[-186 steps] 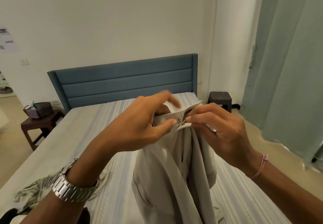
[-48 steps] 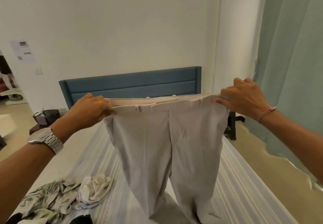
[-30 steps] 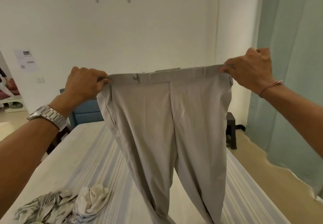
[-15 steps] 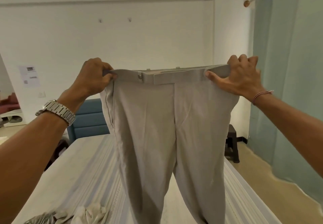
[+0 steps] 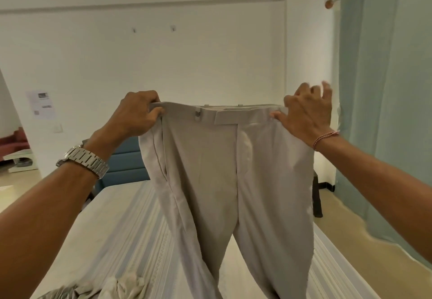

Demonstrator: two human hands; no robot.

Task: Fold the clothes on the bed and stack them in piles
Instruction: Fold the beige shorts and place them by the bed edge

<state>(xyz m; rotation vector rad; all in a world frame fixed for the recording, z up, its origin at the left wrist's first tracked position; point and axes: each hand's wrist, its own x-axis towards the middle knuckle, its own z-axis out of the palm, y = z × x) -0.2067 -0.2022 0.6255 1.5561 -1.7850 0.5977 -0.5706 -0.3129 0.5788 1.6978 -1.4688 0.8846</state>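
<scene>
A pair of beige trousers [image 5: 224, 172] hangs in the air in front of me, front side facing me, legs dangling over the striped bed [image 5: 131, 233]. My left hand [image 5: 138, 114] grips the left end of the waistband with curled fingers. My right hand [image 5: 306, 111] pinches the right end with the thumb in front, its other fingers partly lifted and blurred. A crumpled heap of pale clothes [image 5: 109, 289] lies on the bed at the bottom left.
A blue headboard [image 5: 126, 163] stands against the white wall behind the trousers. A dark stool [image 5: 316, 196] sits on the floor to the right of the bed, and a pale green curtain [image 5: 385, 93] hangs along the right side.
Over the last second the trousers stay stretched by the waistband at about the same height. My right hand's fingers have loosened and lifted off the band while the thumb stays on it.
</scene>
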